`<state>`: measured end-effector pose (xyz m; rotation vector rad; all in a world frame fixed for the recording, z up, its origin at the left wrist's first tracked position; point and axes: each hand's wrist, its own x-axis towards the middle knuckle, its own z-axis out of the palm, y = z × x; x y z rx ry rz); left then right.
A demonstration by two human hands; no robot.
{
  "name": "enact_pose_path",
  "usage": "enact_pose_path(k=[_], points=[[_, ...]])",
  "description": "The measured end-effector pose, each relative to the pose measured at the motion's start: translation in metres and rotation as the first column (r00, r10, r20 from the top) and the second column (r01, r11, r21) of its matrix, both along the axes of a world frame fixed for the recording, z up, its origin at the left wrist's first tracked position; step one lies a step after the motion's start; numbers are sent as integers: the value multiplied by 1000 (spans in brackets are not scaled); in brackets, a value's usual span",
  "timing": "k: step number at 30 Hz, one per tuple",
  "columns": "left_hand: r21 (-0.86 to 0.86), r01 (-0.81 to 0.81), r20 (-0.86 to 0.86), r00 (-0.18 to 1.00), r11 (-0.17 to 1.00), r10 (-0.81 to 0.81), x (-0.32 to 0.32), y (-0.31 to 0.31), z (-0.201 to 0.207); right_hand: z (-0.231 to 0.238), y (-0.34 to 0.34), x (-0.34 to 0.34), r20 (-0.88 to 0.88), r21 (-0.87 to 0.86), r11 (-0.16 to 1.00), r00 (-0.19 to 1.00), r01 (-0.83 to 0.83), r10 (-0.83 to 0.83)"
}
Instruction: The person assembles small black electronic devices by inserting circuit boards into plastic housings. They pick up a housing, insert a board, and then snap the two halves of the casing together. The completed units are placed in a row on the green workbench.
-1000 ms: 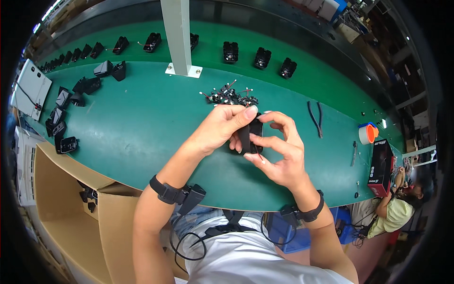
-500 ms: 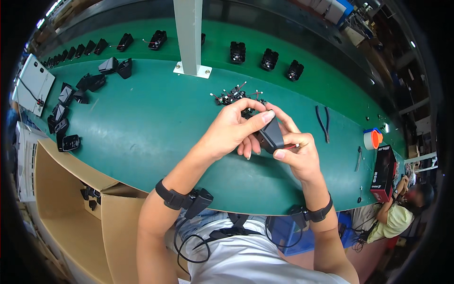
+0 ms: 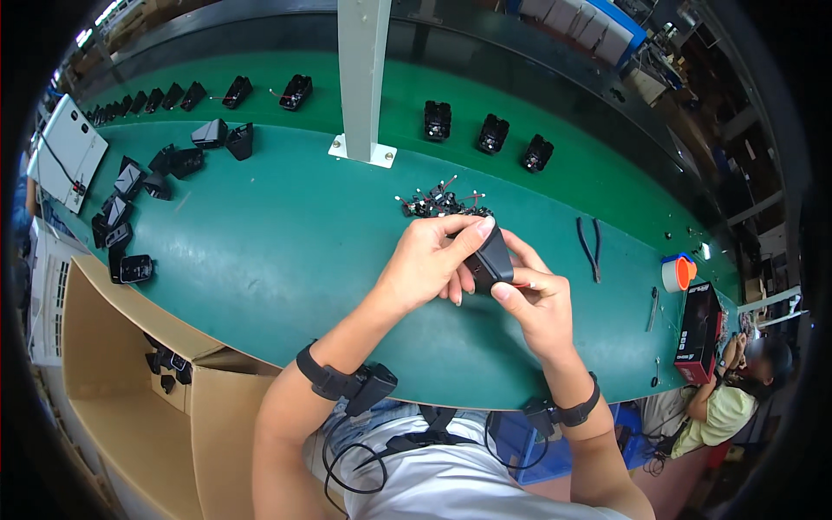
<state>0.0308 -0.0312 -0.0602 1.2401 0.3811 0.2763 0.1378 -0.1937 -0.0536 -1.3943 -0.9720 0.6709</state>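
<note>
Between my two hands, above the green bench top, is a black plastic housing (image 3: 492, 260) with slanted faces. My left hand (image 3: 433, 258) grips it from the left, thumb on its upper edge. On its right side my right hand (image 3: 539, 299) is closed round it, thumb pressing near the lower corner. The housing's underside and some of my fingers are hidden. Just beyond my hands lies a pile of small black parts with red wire leads (image 3: 438, 202).
Black housings (image 3: 186, 161) cluster at the left; black units (image 3: 438, 120) line the far green strip. A grey post (image 3: 362, 87) rises mid-bench. Pliers (image 3: 591, 250), a tape roll (image 3: 676, 274) and a black-red box (image 3: 698, 334) lie right. A cardboard box (image 3: 130, 407) stands lower left; another person sits right.
Both hands stay on the black housing and have turned it slightly. The red lead seen by my right hand no longer shows clearly. The whole view has shifted a little.
</note>
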Motion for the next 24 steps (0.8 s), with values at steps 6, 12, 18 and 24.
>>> enact_pose_path(k=[6, 12, 18, 24], points=[[6, -28, -26, 999, 1000, 28, 1, -2, 4, 1, 0, 0, -188, 27, 999, 982, 28, -22], [-33, 16, 18, 1000, 999, -16, 1, -2, 2, -7, -3, 3, -350, 55, 995, 932, -77, 92], [-78, 48, 77, 996, 996, -42, 3, -6, -1, -20, -5, 10, -507, 84, 986, 846, -144, 166], [-18, 32, 45, 999, 999, -31, 3, -8, -7, -15, -8, 16, -126, 31, 1000, 992, -1, 5]])
